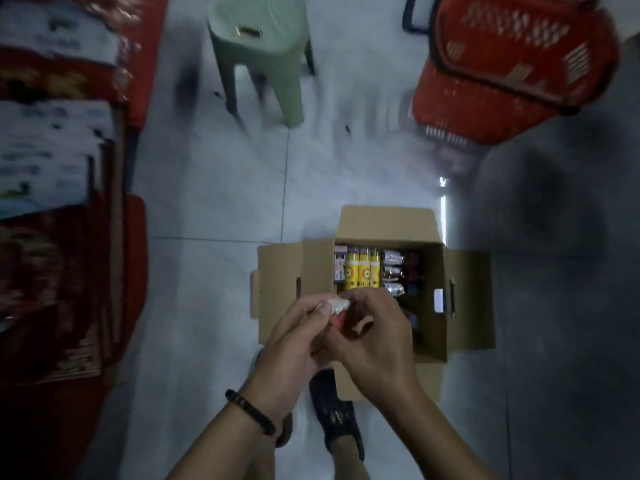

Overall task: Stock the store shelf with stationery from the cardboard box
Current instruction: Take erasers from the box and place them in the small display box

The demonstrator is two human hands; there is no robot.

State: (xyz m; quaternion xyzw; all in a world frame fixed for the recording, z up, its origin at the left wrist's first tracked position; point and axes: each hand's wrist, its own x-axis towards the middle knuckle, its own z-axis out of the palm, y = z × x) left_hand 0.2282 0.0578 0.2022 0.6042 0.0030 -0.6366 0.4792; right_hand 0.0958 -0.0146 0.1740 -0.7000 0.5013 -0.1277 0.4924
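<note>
An open cardboard box [460, 296] stands on the tiled floor in front of my feet. Inside it are yellow colour packs [362, 271], a small pink-white pack and shiny dark packets [393, 271]. My left hand [294, 337] and my right hand [377, 337] meet just above the box's near left corner. Both pinch a small white and red stationery item [338, 308] between them; most of it is hidden by my fingers. The store shelf [59, 209] with red and white packaged goods runs along the left edge.
A green plastic stool [263, 53] stands on the floor ahead. A red shopping basket [512, 64] lies at the upper right. My dark shoe [337, 414] is beside the box's near flap. The view is blurred by motion.
</note>
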